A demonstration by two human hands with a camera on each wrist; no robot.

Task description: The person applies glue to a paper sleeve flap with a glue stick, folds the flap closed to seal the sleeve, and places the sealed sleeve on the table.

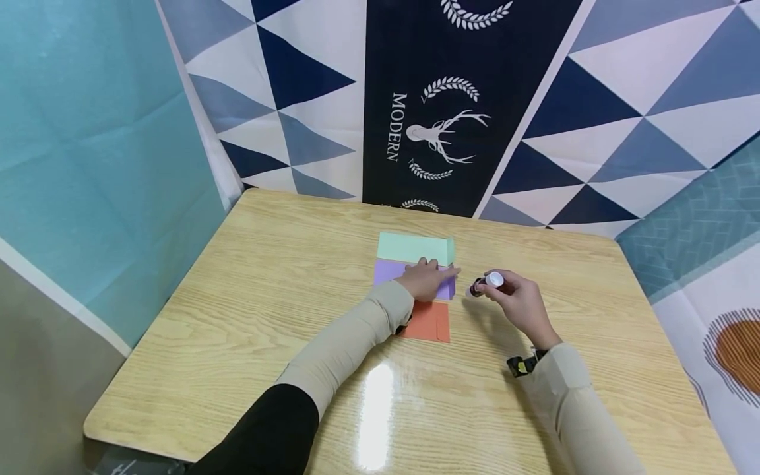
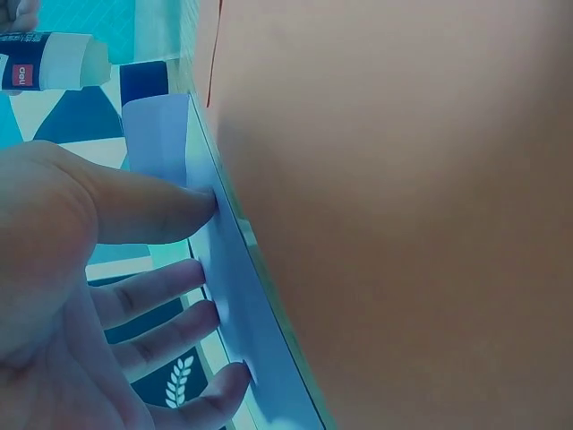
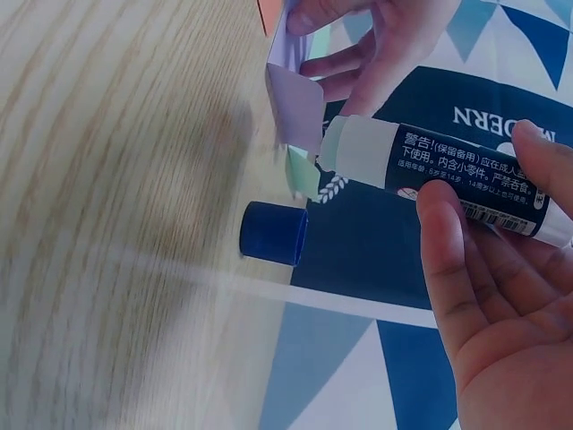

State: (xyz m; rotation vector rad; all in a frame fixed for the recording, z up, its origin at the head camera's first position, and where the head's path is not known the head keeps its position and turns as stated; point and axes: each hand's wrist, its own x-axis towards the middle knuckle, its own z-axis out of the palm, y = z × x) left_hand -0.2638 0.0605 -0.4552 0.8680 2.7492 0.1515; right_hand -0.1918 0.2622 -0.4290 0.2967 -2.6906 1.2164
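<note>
In the head view, my left hand (image 1: 423,280) rests on a purple envelope (image 1: 387,270), its fingers spread and fingertips pressing the paper. The end flap (image 3: 298,109) of that envelope stands raised in the right wrist view. My right hand (image 1: 524,309) holds a glue stick (image 3: 466,172) between thumb and fingers, just right of the flap. The stick is uncapped, with its pale glue tip (image 3: 331,143) towards the envelope. A blue cap (image 3: 273,234) stands on the table near it. The mint green envelope (image 1: 412,247) lies beyond the purple one, and the orange envelope (image 1: 429,322) lies nearer, partly under my left forearm.
The wooden table (image 1: 249,284) carries the row of envelopes near its middle. Behind it hangs a patterned cloth (image 1: 427,132) with triangles and a deer head. A blue-green sheet (image 1: 101,132) hangs on the left.
</note>
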